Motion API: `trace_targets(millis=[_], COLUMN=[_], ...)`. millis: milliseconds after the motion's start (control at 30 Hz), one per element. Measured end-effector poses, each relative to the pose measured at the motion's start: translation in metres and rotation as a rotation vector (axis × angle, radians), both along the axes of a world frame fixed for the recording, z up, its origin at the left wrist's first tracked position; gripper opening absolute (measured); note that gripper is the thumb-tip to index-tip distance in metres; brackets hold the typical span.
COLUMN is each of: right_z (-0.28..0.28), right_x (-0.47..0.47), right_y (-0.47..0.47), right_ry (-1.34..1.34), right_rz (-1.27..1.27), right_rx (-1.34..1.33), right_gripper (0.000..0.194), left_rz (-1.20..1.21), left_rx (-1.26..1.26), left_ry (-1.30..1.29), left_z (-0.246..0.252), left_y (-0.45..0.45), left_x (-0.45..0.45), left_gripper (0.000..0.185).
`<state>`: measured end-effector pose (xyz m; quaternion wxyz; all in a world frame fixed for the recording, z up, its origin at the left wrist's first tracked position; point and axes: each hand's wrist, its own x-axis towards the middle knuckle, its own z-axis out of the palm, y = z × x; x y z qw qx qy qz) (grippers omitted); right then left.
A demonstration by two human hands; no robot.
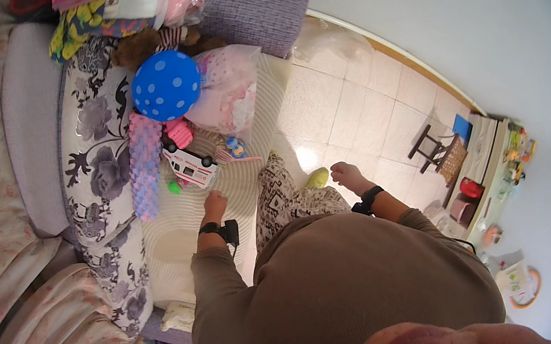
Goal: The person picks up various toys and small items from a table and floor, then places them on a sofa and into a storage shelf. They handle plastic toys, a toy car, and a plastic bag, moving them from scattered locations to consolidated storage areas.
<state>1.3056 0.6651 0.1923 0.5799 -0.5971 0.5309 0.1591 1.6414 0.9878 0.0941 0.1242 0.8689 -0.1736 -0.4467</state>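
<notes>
My left hand [215,206] is loosely fisted over the beige sofa seat cover [171,248], with nothing visible in it. Just beyond lies a white toy ambulance [192,167], tipped on its side, its black wheels showing. Around it are a small green toy [173,187], a blue toy figure [235,147] and a pink toy piece [178,133]. Farther along the seat rests a blue ball with pale dots [166,85], against a sheer pink bag or fabric bundle [227,88]. My right hand [350,177] hangs over the tiled floor, fingers curled, nothing seen in it.
A pink-purple textured strip [147,165] lies along the floral back cushions [97,119]. Folded clothes [120,7] are piled by the sofa arm [256,18], near a brown plush toy [137,49]. A small wooden chair [440,154] stands by a cabinet [487,160] at right.
</notes>
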Motion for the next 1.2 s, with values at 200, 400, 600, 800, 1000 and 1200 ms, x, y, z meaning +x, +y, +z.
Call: trace_targets(millis=[200,400,600,800,1000,1200], right_z=[-0.008,-0.025,-0.024,-0.036,-0.056,-0.029], right_x=[-0.113,-0.260,-0.387,-0.451,-0.490,-0.606], right_y=[0.005,0.040,0.079,0.115,0.096,0.077], right_ry=[0.025,0.138,0.235,0.239,0.074,0.221], right_rz=[-0.124,-0.099,-0.584,-0.988,-0.780,-0.997], right_rx=[-0.083,-0.483,-0.427,-0.123,-0.208,-0.285], right_gripper=[0.036,0.030,0.028,0.026,0.035,0.036], left_rz=[-0.170,-0.638,-1.119,-1.309,-1.203,-1.932], left_rx=[-0.056,-0.007,0.108,-0.068,0.053,0.436], left_ry=[-0.054,-0.123,-0.013,-0.014,0.035,-0.136], left_z=[0.039,0.034,0.008,0.036,0.104,0.054], left_y=[-0.019,-0.050,-0.125,-0.264,-0.393,-0.515], left_x=[-0.048,-0.048,-0.087,-0.215,-0.354,-0.464], left_gripper=[0.029,0.025,0.030,0.032,0.034,0.028])
